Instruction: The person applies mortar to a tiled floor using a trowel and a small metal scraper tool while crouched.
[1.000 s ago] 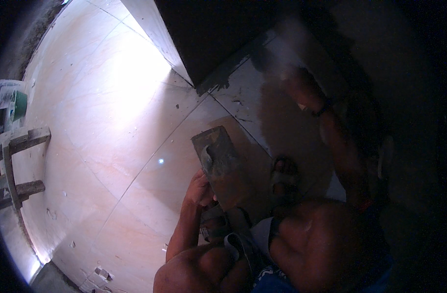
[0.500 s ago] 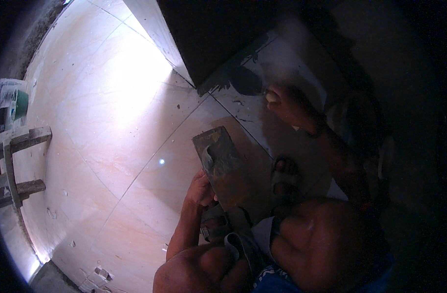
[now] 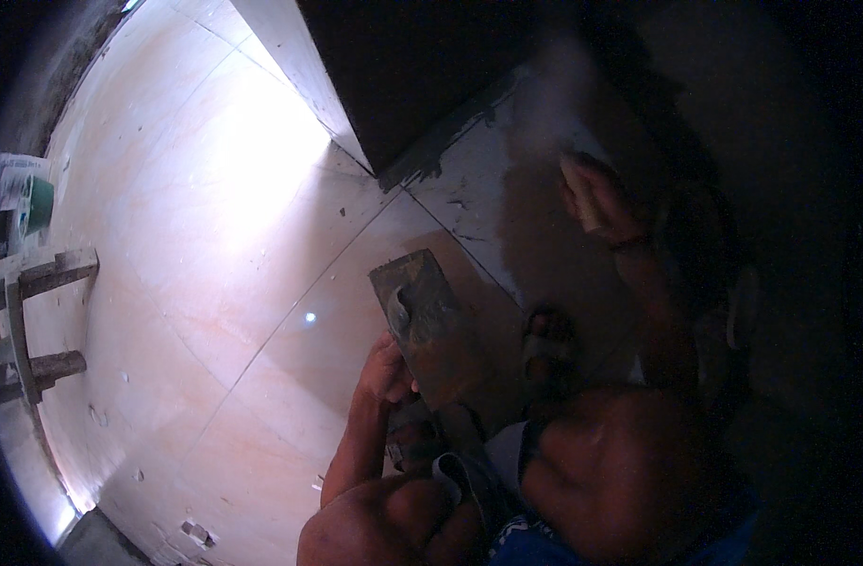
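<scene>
My left hand [image 3: 387, 368] grips the edge of a flat rectangular board [image 3: 443, 354], held out above the floor in front of my knees. A small lump of wet grey mortar [image 3: 399, 309] sits toward the board's far end, with grey smears around it. In the shadow on the right, my right hand [image 3: 611, 200] is closed around the pale handle of a trowel [image 3: 582, 196]. The trowel's blade is lost in the dark. Wet grey mortar [image 3: 427, 174] is smeared along the base of a dark upright panel [image 3: 412, 85].
Large pale tiles [image 3: 261, 311] cover the floor, brightly lit at the far left. A wooden frame [image 3: 35, 325] stands at the left edge, with a green and white container [image 3: 37, 203] beyond it. Debris [image 3: 197, 534] lies at the lower left. My sandalled foot [image 3: 549, 344] is between the hands.
My right hand has moved right, away from the panel's base, and its trowel has turned, taking the dark blade out of sight. The left hand and board have hardly moved.
</scene>
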{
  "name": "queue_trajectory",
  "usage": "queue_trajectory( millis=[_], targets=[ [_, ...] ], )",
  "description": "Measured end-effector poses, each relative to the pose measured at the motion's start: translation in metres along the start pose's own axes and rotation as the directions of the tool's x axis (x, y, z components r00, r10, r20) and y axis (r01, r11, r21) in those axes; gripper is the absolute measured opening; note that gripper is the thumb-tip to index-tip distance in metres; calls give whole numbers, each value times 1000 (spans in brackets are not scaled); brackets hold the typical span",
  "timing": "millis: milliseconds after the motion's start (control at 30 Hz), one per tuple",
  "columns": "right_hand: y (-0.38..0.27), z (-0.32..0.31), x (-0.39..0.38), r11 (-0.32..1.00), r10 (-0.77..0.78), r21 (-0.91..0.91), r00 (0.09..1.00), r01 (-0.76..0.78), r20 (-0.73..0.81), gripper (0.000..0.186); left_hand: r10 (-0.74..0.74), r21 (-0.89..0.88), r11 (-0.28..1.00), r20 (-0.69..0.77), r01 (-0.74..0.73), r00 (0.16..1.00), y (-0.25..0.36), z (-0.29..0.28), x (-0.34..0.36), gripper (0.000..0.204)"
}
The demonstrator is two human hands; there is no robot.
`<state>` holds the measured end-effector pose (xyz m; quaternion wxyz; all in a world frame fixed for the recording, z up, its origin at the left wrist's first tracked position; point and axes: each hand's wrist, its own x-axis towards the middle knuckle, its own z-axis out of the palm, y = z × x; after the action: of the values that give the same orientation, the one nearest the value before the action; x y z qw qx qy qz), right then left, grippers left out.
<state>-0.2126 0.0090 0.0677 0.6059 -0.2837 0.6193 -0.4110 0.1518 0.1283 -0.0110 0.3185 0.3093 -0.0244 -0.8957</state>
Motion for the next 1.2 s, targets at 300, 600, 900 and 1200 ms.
queue_trajectory(
  millis=[300,600,900,1200],
  targets=[
    [25,17,32,972,-77,220,997,80,-22,32,8,55,998,-74,-4,997,-3,1,-2,23],
    [46,-3,63,984,-57,165,998,62,-31,35,21,78,997,-108,-13,994,-3,4,-5,25],
    [52,8,70,986,-61,157,998,61,1,32,-2,64,998,-66,6,998,-3,4,-4,26],
    [79,11,79,990,-99,93,994,103,-37,34,12,32,999,-43,-11,999,-2,-4,-6,27]
  ],
)
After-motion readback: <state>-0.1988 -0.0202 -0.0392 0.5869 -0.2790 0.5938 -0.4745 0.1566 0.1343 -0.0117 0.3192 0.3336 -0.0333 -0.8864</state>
